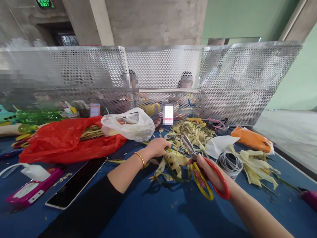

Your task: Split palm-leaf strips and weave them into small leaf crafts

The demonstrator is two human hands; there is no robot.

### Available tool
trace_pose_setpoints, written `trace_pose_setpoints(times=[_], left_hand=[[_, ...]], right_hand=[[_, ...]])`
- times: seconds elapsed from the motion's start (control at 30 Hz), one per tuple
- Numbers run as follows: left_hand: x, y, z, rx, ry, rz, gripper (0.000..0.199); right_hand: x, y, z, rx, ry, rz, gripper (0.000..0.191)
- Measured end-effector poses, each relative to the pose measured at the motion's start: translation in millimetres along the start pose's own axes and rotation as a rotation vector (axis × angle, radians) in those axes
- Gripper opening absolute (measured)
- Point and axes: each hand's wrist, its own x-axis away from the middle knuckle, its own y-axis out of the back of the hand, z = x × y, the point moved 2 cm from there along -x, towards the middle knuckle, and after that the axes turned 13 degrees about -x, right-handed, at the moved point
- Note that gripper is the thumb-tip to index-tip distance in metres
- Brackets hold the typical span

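While the left hand [157, 147] pinches pale husk [177, 160] mid-frame, the right hand [209, 169] (fingers curled round) grips scissors [189, 146]; trimming seems in hand, the next snip wanting steadiness.

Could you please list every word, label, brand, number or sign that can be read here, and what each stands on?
"EXIT": on the green sign, upper left; the characters above it are cut off and unreadable.
Middle upright phone: screen too blurred to read.
Left upright phone: screen too small and blurred.
I can read nothing else.
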Motion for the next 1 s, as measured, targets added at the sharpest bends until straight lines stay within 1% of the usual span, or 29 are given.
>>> trace_pose_setpoints(times=[0.07, 0.2, 0.3, 0.4, 0.47, 0.53, 0.63, 0.77, 0.83, 1.0], left_hand=[[3, 4.5, -4, -0.041, 0.015, -0.038, 0.009], [6, 22.7, -21, -0.144, 0.090, -0.150, 0.018], [4, 38.1, -31, -0.171, 0.142, -0.201, 0.021], [1, 48.5, -30, -0.080, 0.230, -0.175, 0.021], [0, 52.2, -26, -0.031, 0.285, -0.151, 0.022], [2, 53.5, -20, -0.004, 0.322, -0.133, 0.026], [6, 51.8, -14, 0.067, 0.376, -0.106, 0.031], [8, 47.5, -11, 0.232, 0.399, -0.062, 0.033], [8, 46.2, -10, 0.333, 0.411, -0.029, 0.032], [10, 42.5, -11, 0.577, 0.430, 0.094, 0.032]], right_hand=[[1, -1, 1, -0.002, 0.029, -0.009, 0.063], [4, -3, 6, -0.022, 0.099, -0.043, 0.063], [7, -4, 7, -0.005, 0.124, 0.033, 0.059], [7, -4, 2, 0.051, 0.054, 0.100, 0.058], [5, -3, -1, 0.093, 0.005, 0.088, 0.060], [4, -1, -3, 0.141, -0.013, 0.065, 0.061], [3, -1, -3, 0.213, -0.001, 0.049, 0.060], [4, 0, -2, 0.277, -0.013, 0.012, 0.057], [4, 0, -2, 0.283, -0.019, 0.004, 0.056], [5, 1, 1, 0.238, -0.002, 0.035, 0.055]])
